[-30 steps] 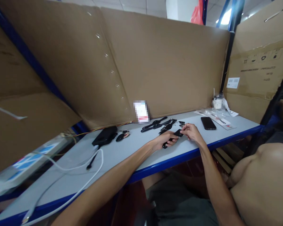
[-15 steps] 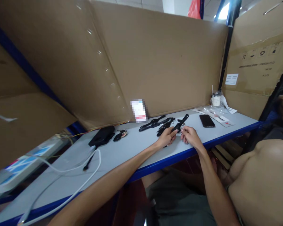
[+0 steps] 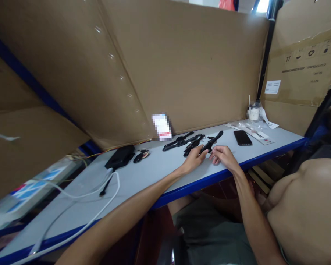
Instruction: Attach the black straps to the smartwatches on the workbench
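Looks like handling a black wristwatch [image 3: 213, 142], grasped in left hand [image 3: 194, 159] beside right hand [image 3: 223, 155] of unclear grip; next probably calls for steadiness.

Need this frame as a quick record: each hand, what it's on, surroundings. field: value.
left_hand: left hand grips a black watch-like strap
right_hand: right hand, fingertips close beside that strap; contact unclear
surface: gray tabletop with blue edge
beyond_hands: more black straps, lying loose
right_side: black phone, lying flat
left_side: black case, white cable
backdrop: cardboard panel
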The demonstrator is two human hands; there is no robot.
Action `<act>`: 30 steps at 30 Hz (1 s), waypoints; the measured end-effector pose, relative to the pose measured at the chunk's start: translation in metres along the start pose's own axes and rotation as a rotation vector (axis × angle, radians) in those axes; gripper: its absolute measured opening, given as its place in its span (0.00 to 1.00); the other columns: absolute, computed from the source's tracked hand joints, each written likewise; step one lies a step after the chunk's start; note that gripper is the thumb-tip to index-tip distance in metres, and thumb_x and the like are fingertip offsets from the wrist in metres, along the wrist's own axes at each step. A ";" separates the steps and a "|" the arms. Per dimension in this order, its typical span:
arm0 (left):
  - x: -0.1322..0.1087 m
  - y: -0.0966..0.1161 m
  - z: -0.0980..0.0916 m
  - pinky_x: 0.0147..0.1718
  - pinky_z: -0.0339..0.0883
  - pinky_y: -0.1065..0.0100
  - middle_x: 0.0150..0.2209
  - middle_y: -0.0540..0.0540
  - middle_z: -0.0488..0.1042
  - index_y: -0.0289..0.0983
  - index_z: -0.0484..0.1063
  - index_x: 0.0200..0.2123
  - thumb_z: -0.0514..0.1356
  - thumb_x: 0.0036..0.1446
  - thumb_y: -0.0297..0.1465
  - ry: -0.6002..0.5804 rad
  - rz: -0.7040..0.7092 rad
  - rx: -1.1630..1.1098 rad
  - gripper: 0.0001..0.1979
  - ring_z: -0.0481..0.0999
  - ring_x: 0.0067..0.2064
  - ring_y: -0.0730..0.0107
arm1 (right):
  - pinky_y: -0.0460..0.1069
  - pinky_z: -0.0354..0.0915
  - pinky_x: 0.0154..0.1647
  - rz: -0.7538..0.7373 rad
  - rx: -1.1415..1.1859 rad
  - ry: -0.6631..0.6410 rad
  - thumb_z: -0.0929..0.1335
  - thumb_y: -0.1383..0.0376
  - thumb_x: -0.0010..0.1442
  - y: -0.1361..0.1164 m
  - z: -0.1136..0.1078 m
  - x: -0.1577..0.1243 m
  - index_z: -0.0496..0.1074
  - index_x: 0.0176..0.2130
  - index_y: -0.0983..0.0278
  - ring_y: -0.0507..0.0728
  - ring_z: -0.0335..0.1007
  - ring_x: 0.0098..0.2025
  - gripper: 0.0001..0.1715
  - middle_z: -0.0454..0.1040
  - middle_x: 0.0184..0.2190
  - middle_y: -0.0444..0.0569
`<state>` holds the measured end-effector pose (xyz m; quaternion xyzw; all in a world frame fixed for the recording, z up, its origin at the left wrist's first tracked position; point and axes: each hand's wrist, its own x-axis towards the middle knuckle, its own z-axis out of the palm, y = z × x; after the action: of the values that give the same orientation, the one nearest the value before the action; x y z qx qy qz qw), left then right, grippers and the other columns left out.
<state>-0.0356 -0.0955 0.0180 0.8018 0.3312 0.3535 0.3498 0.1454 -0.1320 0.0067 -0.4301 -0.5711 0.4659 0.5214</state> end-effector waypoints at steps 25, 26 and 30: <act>-0.001 0.019 0.004 0.22 0.56 0.70 0.16 0.51 0.65 0.38 0.67 0.22 0.53 0.68 0.49 -0.092 -0.070 0.050 0.27 0.62 0.19 0.74 | 0.44 0.60 0.17 -0.133 -0.010 0.183 0.74 0.43 0.51 -0.005 0.001 -0.006 0.64 0.30 0.61 0.50 0.64 0.19 0.28 0.73 0.22 0.44; -0.002 0.019 0.003 0.24 0.56 0.70 0.15 0.50 0.65 0.38 0.66 0.20 0.54 0.68 0.48 -0.081 -0.048 0.088 0.27 0.63 0.20 0.73 | 0.44 0.59 0.17 -0.125 -0.020 0.172 0.74 0.43 0.51 -0.003 0.001 -0.006 0.64 0.30 0.61 0.50 0.64 0.18 0.28 0.74 0.22 0.44; -0.002 0.019 0.000 0.25 0.54 0.69 0.16 0.50 0.64 0.39 0.64 0.19 0.55 0.67 0.46 -0.090 -0.019 0.122 0.26 0.62 0.23 0.71 | 0.43 0.59 0.15 -0.097 -0.042 0.149 0.74 0.45 0.51 -0.001 0.001 -0.005 0.64 0.30 0.61 0.49 0.63 0.18 0.26 0.73 0.22 0.43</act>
<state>-0.0313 -0.1075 0.0320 0.8335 0.3437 0.2932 0.3181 0.1445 -0.1366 0.0066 -0.4464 -0.5606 0.3947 0.5751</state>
